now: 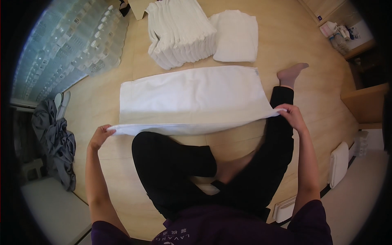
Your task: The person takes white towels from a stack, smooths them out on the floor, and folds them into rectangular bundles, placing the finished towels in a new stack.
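Note:
A white towel (pixel 190 95) lies spread across the floor in front of my legs, its long side running left to right. My left hand (pixel 101 136) pinches the near left corner between thumb and fingers. At the near right corner, my right hand (pixel 290 114) grips the cloth beside my right leg. The near edge is raised and pulled taut between both hands, over my bent left knee. Beyond the towel stands a row of folded white towels (pixel 180 33) packed side by side. Touching its right side is a flat folded white towel (pixel 237 36).
Wrapped clear plastic bottles (pixel 76 39) fill the upper left. Crumpled grey cloth (pixel 56 144) and slippers (pixel 62 105) lie at the left. Folded white cloths (pixel 339 165) rest along the right side. Wooden furniture (pixel 366 101) and a shelf with small containers (pixel 329 29) border the right.

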